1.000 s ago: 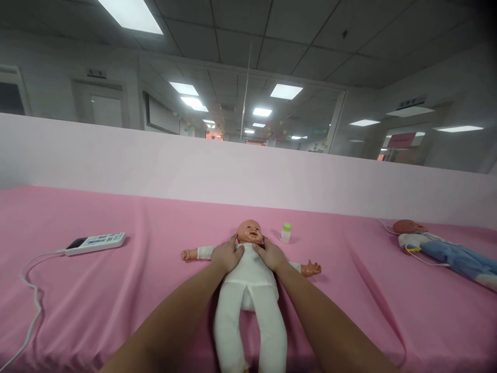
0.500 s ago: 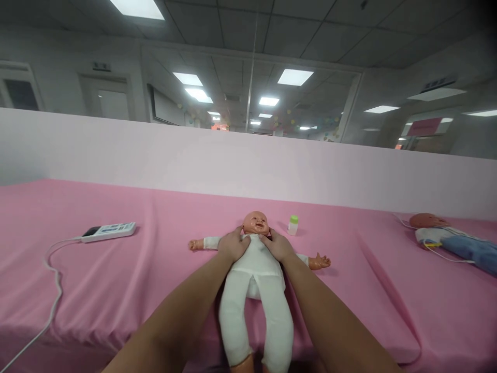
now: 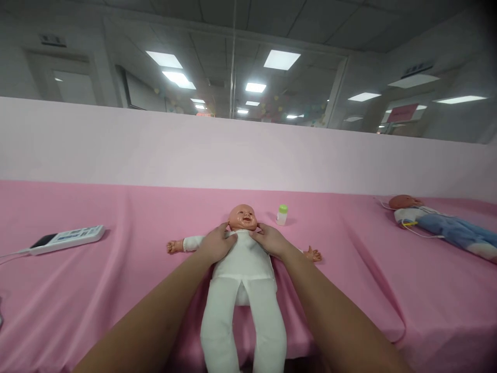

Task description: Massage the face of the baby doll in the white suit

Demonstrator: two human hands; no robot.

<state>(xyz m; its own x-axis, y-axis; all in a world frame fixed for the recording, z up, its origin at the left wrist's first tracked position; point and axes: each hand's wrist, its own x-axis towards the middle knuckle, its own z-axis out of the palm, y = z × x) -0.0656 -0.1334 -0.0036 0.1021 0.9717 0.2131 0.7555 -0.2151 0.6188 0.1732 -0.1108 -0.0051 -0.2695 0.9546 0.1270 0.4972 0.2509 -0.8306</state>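
Note:
A baby doll (image 3: 244,259) in a white cloth suit lies on its back, with its arms spread and its head toward the wall. My left hand (image 3: 218,243) grips the doll's shoulder on the left, thumb on the upper chest. On the other shoulder my right hand (image 3: 274,240) has the same hold, its thumb pointing in toward the neck. The fingers of both hands go behind the shoulders and neck, where they are partly hidden. Just beyond my right hand stands a small clear bottle with a green cap (image 3: 282,215).
The pink cloth (image 3: 135,228) covers the table. At left lies a white handheld device with a cable (image 3: 70,238). A second doll in blue clothes (image 3: 450,228), with thin tubing, lies at far right. Behind the table runs a low white wall (image 3: 194,150) below glass.
The camera view has shifted, so the doll, bottle and device sit farther left in the picture. Both hands keep their hold on the doll's shoulders.

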